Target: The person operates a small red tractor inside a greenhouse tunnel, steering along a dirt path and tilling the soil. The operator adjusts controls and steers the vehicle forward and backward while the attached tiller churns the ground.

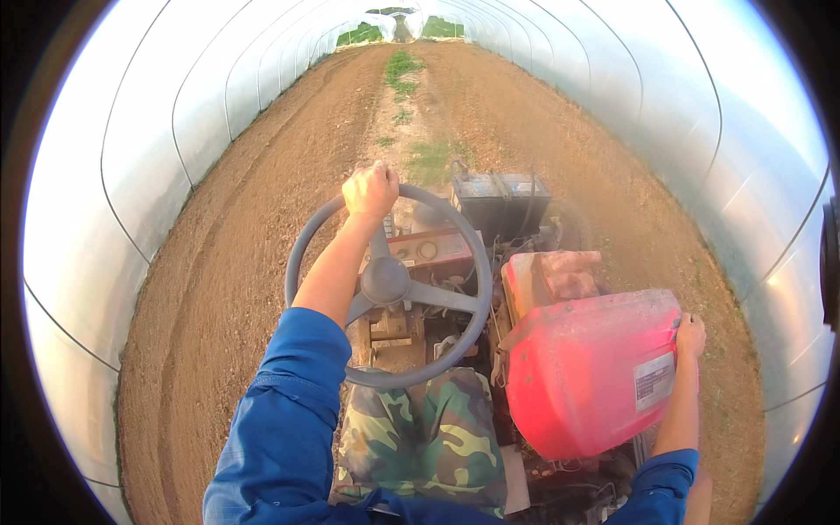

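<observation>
My left hand [372,190] is closed around the top of a grey steering wheel [386,281] on a small tractor. The wheel stands in front of my knees. My right hand [690,336] has its fingers curled over the far right edge of a red cover [590,374], which bears a printed label plate [654,382]. Whether the cover is metal or plastic, I cannot tell. Behind the wheel rim is a red instrument panel [426,251] with a round gauge. My legs [420,440] in camouflage trousers are below the wheel.
A black battery [502,200] with cables stands front right, before a red housing [525,282] with a pinkish, unclear object [567,272] on it. Tilled soil [262,216] flanks a weedy middle strip [401,69]. Hooped plastic-film walls [735,151] curve up on both sides.
</observation>
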{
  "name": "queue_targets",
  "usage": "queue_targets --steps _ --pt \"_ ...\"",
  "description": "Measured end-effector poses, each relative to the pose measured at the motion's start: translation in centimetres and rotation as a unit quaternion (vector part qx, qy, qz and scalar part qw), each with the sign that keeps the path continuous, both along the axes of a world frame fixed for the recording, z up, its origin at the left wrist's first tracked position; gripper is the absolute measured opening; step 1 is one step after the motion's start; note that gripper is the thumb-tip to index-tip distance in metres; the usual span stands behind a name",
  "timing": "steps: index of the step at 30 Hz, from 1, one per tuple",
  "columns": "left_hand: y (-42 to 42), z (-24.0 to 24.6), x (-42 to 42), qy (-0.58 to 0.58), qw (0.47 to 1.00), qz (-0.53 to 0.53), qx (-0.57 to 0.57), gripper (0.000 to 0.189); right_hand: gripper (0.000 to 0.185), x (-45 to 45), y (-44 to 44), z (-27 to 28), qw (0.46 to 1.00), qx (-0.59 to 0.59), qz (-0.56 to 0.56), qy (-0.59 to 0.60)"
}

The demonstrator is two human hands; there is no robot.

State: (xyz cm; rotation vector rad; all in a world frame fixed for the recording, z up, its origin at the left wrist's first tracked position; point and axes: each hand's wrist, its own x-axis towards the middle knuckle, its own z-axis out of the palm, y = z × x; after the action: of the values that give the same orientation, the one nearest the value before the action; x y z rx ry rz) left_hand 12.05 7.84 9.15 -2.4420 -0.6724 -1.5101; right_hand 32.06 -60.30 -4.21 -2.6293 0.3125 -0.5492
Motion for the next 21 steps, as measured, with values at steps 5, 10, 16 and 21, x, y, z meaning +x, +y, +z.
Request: queue_targets --steps 5,10,16,21 --pt "-2.0 -0.6 2.5 0.007 0.999 -0.032 -0.001 0.024 0.047 -0.2 -0.1 0.1 1.000 -0.023 0.019 0.000" --pt "-3.8 -0.8 3.5 -0.003 0.998 -0.058 0.000 0.025 0.047 -0.6 0.3 0.9 1.000 0.008 0.008 0.008" --pt "-5.7 -1.2 4.5 0.008 0.998 -0.060 -0.005 0.025 0.046 -0.8 0.2 1.2 1.000 0.002 -0.003 0.016" --pt "-6.9 -2.0 5.5 0.004 0.996 -0.088 0.011 0.024 0.047 -1.0 0.3 1.4 1.000 -0.005 -0.005 0.011"
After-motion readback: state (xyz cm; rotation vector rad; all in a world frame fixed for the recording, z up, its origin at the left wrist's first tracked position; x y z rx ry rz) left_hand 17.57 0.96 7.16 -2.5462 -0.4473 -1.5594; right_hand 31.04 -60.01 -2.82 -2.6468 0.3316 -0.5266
